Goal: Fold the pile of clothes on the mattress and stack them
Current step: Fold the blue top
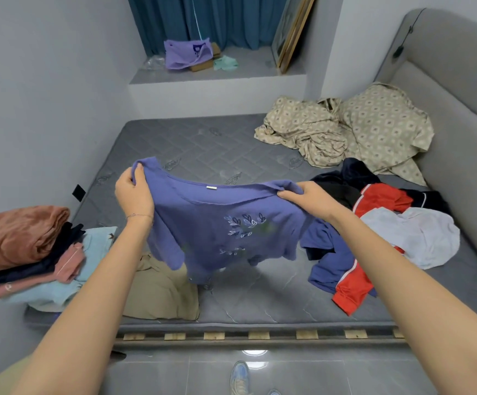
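Observation:
I hold a purple T-shirt point(220, 223) with white leaf embroidery spread in the air above the grey mattress point(203, 149). My left hand point(133, 192) grips its left shoulder, my right hand point(308, 196) grips its right shoulder. Its hem hangs just above the mattress. A stack of folded clothes point(29, 252) sits at the mattress's left edge, rust-coloured on top, then dark, pink and light blue pieces. A folded beige garment point(160, 292) lies beside that stack. At the right lies the unfolded pile point(388, 220): dark, red, blue and white garments.
Crumpled beige patterned bedding point(345, 132) fills the far right corner against the grey headboard point(459, 109). A window ledge point(217, 72) behind holds a lilac garment and small items. Bed slats point(260, 334) and tiled floor lie at the near edge, with my shoe point(240, 377).

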`<state>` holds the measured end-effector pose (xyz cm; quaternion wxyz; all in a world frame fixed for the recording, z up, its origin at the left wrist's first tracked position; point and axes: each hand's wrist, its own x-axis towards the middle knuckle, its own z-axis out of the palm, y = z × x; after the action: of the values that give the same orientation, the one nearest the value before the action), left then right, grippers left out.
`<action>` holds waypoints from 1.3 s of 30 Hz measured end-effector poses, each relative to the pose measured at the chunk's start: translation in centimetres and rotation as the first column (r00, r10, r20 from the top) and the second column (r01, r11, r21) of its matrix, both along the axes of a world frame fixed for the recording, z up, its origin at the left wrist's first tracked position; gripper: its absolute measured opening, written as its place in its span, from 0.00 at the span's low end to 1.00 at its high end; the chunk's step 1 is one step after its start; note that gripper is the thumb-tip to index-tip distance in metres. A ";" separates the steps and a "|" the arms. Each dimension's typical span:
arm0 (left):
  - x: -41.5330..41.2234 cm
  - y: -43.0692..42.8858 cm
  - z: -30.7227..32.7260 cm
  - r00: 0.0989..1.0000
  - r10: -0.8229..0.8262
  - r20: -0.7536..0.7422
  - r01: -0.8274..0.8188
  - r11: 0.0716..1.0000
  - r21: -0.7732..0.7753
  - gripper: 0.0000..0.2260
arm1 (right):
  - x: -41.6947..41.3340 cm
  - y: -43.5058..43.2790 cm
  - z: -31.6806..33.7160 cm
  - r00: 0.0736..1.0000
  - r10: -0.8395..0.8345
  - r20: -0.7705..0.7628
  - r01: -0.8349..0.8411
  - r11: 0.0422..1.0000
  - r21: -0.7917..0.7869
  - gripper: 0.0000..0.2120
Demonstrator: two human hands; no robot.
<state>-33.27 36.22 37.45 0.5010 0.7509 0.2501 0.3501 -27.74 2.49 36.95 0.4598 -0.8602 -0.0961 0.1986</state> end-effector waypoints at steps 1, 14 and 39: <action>-0.3 0.1 0.5 1.000 0.000 0.013 -0.001 1.000 0.012 0.20 | 0.0 -0.1 1.0 1.000 -0.013 0.014 0.013 0.999 0.051 0.23; 6.1 6.7 -4.8 0.934 -0.204 -0.295 0.255 0.956 0.147 0.16 | 8.3 5.9 -1.6 0.977 -0.109 0.184 0.100 0.993 0.058 0.22; 36.7 14.3 -48.8 0.796 -0.209 -0.568 0.214 0.975 -0.060 0.15 | 36.0 18.1 -44.5 0.910 -0.247 0.334 0.400 0.735 -0.548 0.14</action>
<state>3.40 50.49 -11.31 0.4362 0.8461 0.3018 0.0521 8.27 20.64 -7.54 0.1732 -0.9819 0.0699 0.0303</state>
